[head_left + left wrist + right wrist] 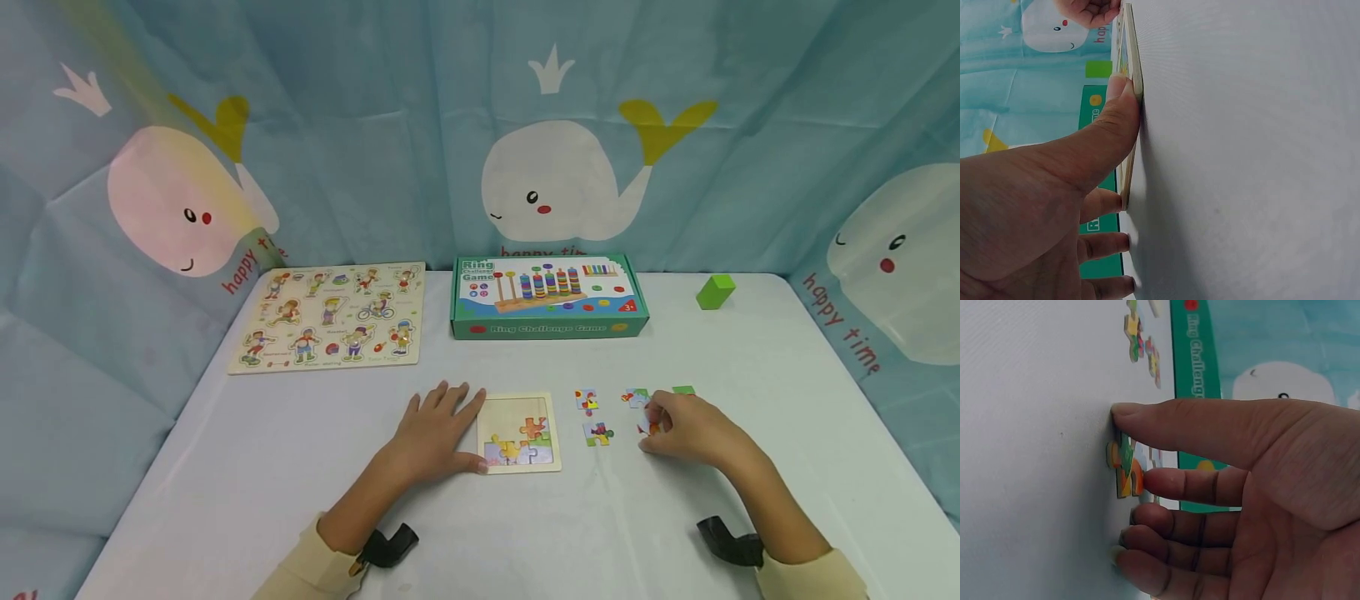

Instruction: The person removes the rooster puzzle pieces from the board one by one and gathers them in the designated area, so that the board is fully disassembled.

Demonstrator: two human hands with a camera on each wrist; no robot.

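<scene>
My left hand [438, 437] rests at the left side of a small wooden puzzle tray [557, 433], fingers spread. Its thumb [1125, 103] touches the tray's near corner, and the index finger reaches the far corner. Several joined jigsaw pieces [510, 452] fill the tray's lower and right part. To the right, my right hand [690, 427] pinches a jigsaw piece [1125, 472] between thumb and index finger, low at the tabletop; its other fingers are curled. Loose pieces lie nearby: one with yellow and red [587, 400], one with a green edge [598, 434], and one partly covered [636, 397].
A green-edged piece [684, 389] shows just beyond the right hand. Farther back stand a wooden picture board [330, 317], a Ring Challenge Game box [549, 300] and a green block [716, 292]. A blue whale-print curtain [420, 167] closes off the white table's back and sides.
</scene>
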